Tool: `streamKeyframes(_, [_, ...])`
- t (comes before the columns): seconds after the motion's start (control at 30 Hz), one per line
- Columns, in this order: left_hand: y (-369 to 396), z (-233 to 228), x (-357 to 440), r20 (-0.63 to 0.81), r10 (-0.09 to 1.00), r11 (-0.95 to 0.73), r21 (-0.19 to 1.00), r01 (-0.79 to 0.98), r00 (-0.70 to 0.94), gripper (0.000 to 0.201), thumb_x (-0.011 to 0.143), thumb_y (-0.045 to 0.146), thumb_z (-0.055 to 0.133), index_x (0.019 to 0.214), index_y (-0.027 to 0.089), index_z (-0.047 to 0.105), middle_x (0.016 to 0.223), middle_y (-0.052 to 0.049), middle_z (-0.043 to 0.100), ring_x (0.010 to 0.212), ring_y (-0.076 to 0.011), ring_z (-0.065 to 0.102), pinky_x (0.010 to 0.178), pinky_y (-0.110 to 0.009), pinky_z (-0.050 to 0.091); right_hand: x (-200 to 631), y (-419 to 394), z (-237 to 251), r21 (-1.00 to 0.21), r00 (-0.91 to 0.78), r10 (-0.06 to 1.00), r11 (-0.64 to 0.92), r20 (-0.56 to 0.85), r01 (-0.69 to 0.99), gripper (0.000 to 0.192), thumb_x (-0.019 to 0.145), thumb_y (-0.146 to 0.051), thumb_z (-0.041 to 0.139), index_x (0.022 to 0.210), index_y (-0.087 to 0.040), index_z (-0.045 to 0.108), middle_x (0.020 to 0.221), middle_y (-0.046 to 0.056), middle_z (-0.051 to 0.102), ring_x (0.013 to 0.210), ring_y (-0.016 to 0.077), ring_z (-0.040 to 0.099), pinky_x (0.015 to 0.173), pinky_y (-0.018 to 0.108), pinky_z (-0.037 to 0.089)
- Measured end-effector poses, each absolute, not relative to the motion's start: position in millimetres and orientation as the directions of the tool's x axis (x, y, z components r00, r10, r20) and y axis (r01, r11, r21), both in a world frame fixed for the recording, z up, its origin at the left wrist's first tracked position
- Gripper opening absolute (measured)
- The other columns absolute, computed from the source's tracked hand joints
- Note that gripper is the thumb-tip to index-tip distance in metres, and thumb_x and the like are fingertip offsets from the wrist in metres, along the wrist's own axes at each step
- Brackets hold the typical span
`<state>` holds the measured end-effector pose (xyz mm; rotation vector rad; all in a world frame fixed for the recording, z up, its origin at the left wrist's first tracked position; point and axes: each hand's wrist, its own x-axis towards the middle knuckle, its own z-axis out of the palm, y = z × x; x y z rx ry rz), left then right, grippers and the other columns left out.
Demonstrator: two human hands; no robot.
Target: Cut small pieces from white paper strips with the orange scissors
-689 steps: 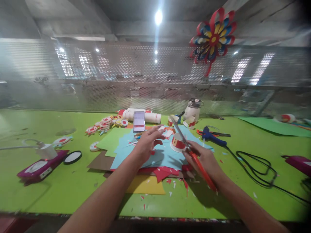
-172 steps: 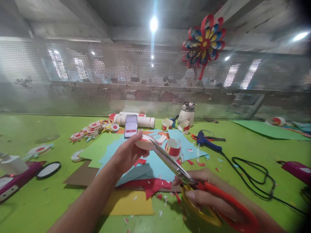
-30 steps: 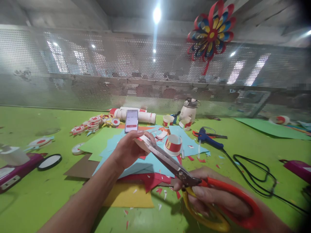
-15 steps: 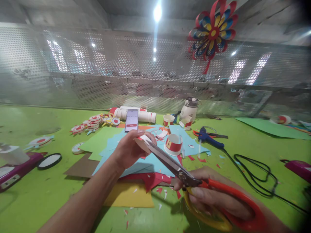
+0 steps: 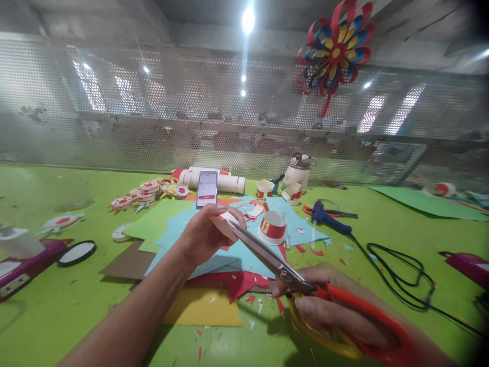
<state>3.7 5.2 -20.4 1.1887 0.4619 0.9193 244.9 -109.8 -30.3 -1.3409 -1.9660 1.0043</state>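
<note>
My left hand [image 5: 208,232] is closed on a small piece of white and red paper [image 5: 225,227], held up over the coloured sheets. The paper's full shape is partly hidden by my fingers. In my right hand [image 5: 324,300] is a pair of scissors [image 5: 267,255] with one orange-red and one yellow handle. The blades point up and left, their tips at the paper. A cut red and white paper cup [image 5: 272,228] stands just right of the blades, on the blue paper [image 5: 219,263].
A phone [image 5: 207,189] leans against stacked cups [image 5: 229,183] at the back. A blue glue gun [image 5: 330,219] with a black cord lies to the right. At left are a purple power strip [image 5: 34,267] and round paper pieces [image 5: 148,191]. Scraps litter the green table.
The scissors' handles have drawn slightly closer together in my right hand. My left hand and the paper stay almost in place.
</note>
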Motion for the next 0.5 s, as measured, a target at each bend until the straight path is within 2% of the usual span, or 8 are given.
streamKeyframes(0.17, [6, -22, 3, 0.160, 0.804, 0.079, 0.926, -0.370, 0.572, 0.036, 0.069, 0.045, 0.051, 0.063, 0.012, 0.064, 0.064, -0.009, 0.053, 0.062, -0.0176, 0.047, 0.049, -0.026, 0.031, 241, -109, -29, -0.807, -0.397, 0.917, 0.257, 0.030, 0.532, 0.033, 0.085, -0.045, 0.056, 0.104, -0.021, 0.069, 0.080, 0.004, 0.065, 0.070, 0.0172, 0.058, 0.059, 0.025, 0.047])
streamKeyframes(0.37, [6, -21, 3, 0.149, 0.813, 0.083, 0.927, -0.365, 0.563, 0.035, 0.069, 0.044, 0.051, 0.063, 0.012, 0.064, 0.065, -0.008, 0.053, 0.063, -0.0177, 0.047, 0.049, -0.026, 0.030, 233, -111, -18, -0.820, -0.422, 0.906, 0.260, 0.024, 0.511, 0.033, 0.083, -0.049, 0.056, 0.094, -0.022, 0.071, 0.073, 0.004, 0.063, 0.066, 0.0176, 0.057, 0.056, 0.026, 0.047])
streamKeyframes(0.43, [5, -21, 3, 0.149, 0.817, 0.076, 0.930, -0.361, 0.558, 0.036, 0.068, 0.045, 0.051, 0.062, 0.012, 0.064, 0.066, -0.008, 0.053, 0.063, -0.0173, 0.046, 0.049, -0.026, 0.030, 232, -110, -16, -0.835, -0.374, 0.927, 0.229, 0.030, 0.500, 0.028, 0.084, -0.044, 0.056, 0.098, -0.023, 0.070, 0.080, 0.004, 0.065, 0.072, 0.0185, 0.058, 0.062, 0.027, 0.048])
streamKeyframes(0.5, [5, -21, 3, 0.146, 0.819, 0.072, 0.933, -0.351, 0.555, 0.036, 0.068, 0.045, 0.052, 0.062, 0.012, 0.064, 0.067, -0.008, 0.053, 0.062, -0.0168, 0.045, 0.049, -0.026, 0.030, 232, -108, -15, -0.866, -0.425, 0.905, 0.221, 0.010, 0.449, 0.028, 0.083, -0.043, 0.058, 0.096, -0.023, 0.071, 0.081, 0.003, 0.066, 0.070, 0.0174, 0.059, 0.060, 0.025, 0.049])
